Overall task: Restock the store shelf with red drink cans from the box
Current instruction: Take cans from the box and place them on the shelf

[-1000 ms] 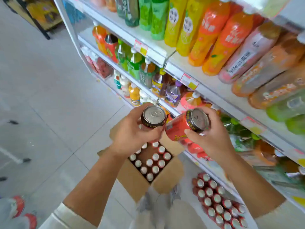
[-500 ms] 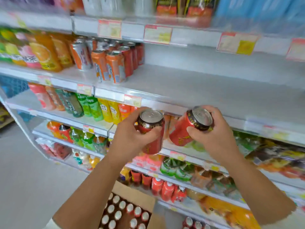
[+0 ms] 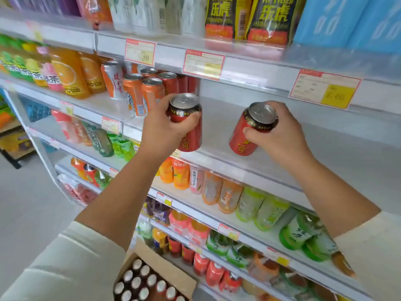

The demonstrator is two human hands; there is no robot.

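Observation:
My left hand [image 3: 161, 131] grips a red drink can [image 3: 187, 121] upright, held in front of the white shelf [image 3: 303, 161] near its front edge. My right hand [image 3: 280, 135] grips a second red can [image 3: 249, 133], tilted to the left, over the bare stretch of the same shelf. Whether either can touches the shelf I cannot tell. Just left of my left hand stands a group of red and orange cans [image 3: 152, 88] on that shelf. The open cardboard box [image 3: 165, 272] with several more cans sits on the floor below, between my arms.
Orange juice bottles [image 3: 71, 74] stand at the shelf's left end. The shelf above carries price tags [image 3: 204, 64] and packaged goods. Lower shelves hold many bottled drinks [image 3: 227, 196]. Grey floor lies to the left.
Both hands have risen and moved apart with their cans, from chest height up to the shelf with the bare stretch. My view has moved closer to the shelf.

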